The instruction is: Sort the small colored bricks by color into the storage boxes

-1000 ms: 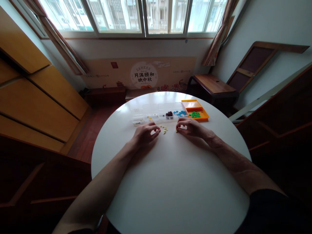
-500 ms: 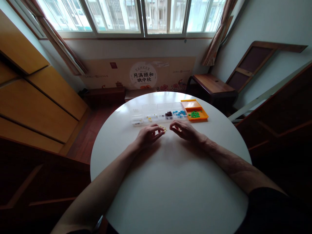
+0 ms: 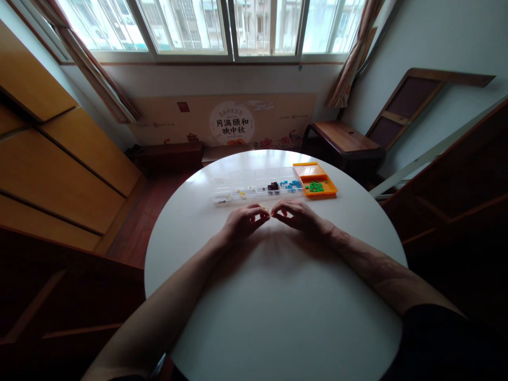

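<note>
Both of my hands rest on the round white table [image 3: 278, 307], fingertips almost meeting over a small heap of pale yellow pieces [image 3: 266, 211]. My left hand [image 3: 242, 222] is curled, thumb and fingers pinched at the heap. My right hand [image 3: 297, 214] is also curled in a pinch at the heap's right side. What each pinch holds is too small to make out. Just beyond the hands lies a clear divided box [image 3: 254, 186] with yellow, dark and blue pieces in its compartments.
An orange tray [image 3: 326, 190] with green pieces [image 3: 316, 186] sits at the clear box's right end. A wooden bench [image 3: 341, 138] and leaning boards stand at the back right, wooden cabinets on the left, windows beyond.
My right hand has slid left from the table's right side to the yellow heap. My left hand has edged right, so the fingertips of both hands now nearly touch.
</note>
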